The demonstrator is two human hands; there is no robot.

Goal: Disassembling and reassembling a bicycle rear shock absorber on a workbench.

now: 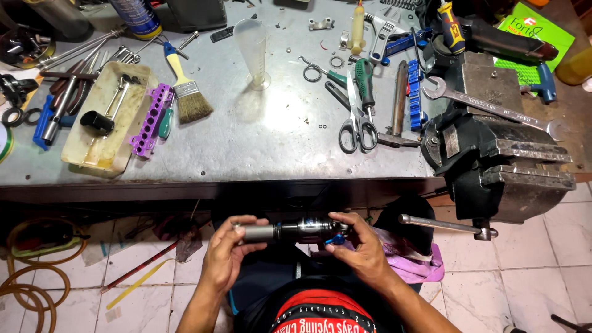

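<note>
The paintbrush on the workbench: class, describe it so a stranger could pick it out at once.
Start at the grey metal workbench and go to its left half, just right of the purple socket holder. The paintbrush lies there. It alone has a yellow-and-blue handle ending in a wide tuft of tan bristles.

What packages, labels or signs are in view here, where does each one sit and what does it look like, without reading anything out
Green package: far right corner of the bench, behind the vise; flat, bright green with pale lettering.
Spray can: far left of the bench; blue cylinder with a printed label and yellow band.
Vise plate: on the dark bench vise's left side; small pale rectangular label.
</note>
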